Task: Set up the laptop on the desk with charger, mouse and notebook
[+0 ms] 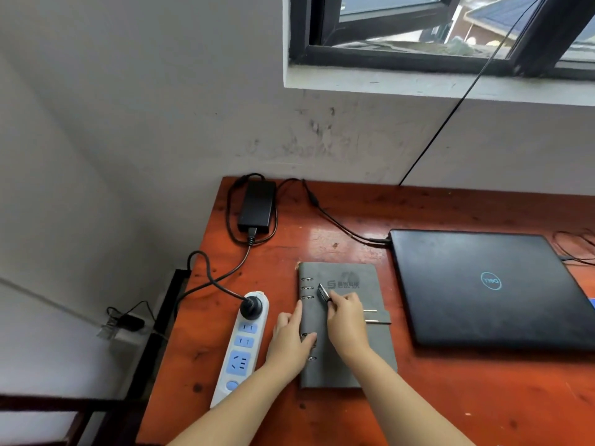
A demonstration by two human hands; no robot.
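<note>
Pinched between the thumb and fingers of the right hand (346, 320) is a small dark, shiny object (323, 292), possibly a clip or a pen end; what it is cannot be told. It is held just over the cover of the grey notebook (351, 342). The left hand (291, 339) lies flat on the notebook's left edge, fingers stretched along the ring binding and pressing down rather than closing on anything.

That notebook lies closed on the red-brown wooden desk (450, 397), strap fastened on its right side. Just right of it, apart by a narrow strip of desk, sits the closed black laptop (483, 284). A black cable (338, 220) is plugged into the laptop's back left corner and runs to the charger brick (257, 204) near the desk's far left corner. From the brick another lead loops down to a round plug (249, 309) seated in the top socket of the white and blue power strip (240, 349), which lies along the desk's left edge beside the left hand.

Behind the desk the grey wall (161, 107) is scuffed with dark marks. Above it a black-framed window (434, 37) stands ajar, and a thin black wire (457, 104) drops from it to the desk's back edge. Thin wires lie at the far right of the desk.
</note>
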